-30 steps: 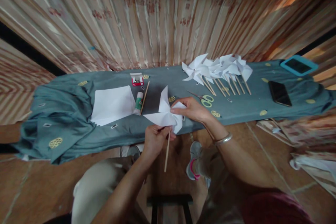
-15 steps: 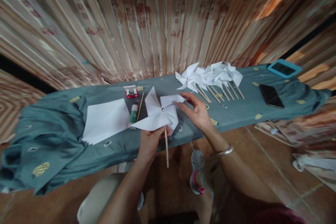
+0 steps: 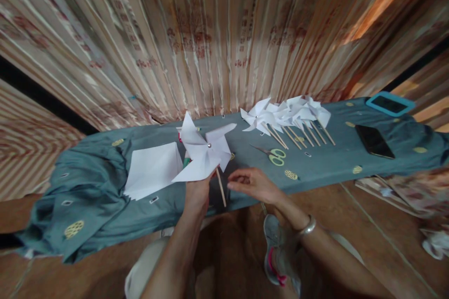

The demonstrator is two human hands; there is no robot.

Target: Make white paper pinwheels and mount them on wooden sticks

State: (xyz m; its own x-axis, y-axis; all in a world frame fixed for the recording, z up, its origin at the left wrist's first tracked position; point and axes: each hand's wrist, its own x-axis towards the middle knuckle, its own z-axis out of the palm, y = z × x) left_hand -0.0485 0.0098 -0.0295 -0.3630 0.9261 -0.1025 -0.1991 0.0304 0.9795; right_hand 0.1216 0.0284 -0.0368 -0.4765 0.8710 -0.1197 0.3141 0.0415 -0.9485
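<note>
A white paper pinwheel (image 3: 200, 153) with a pale wooden stick (image 3: 220, 187) is held up over the cloth-covered table. My left hand (image 3: 198, 191) is closed on it from below, fingers largely hidden behind the paper. To the right of the stick, my right hand (image 3: 253, 183) hovers with fingers loosely bent, apart from the pinwheel and holding nothing visible. Green-handled scissors (image 3: 276, 155) lie beyond that hand. Behind the pinwheel, a green glue stick (image 3: 186, 160) and a small red box (image 3: 180, 136) are mostly covered.
Several finished pinwheels (image 3: 298, 111) lie in a row at the back. A stack of white paper (image 3: 152, 168) is on the left. A black phone (image 3: 374, 141) and a blue-framed device (image 3: 391, 103) rest at the right. Curtains (image 3: 217, 56) hang behind the table (image 3: 329, 161).
My right hand has let go of the pinwheel's blade and moved down beside the stick. The scissors now show. My left hand still holds the pinwheel; the view has shifted slightly.
</note>
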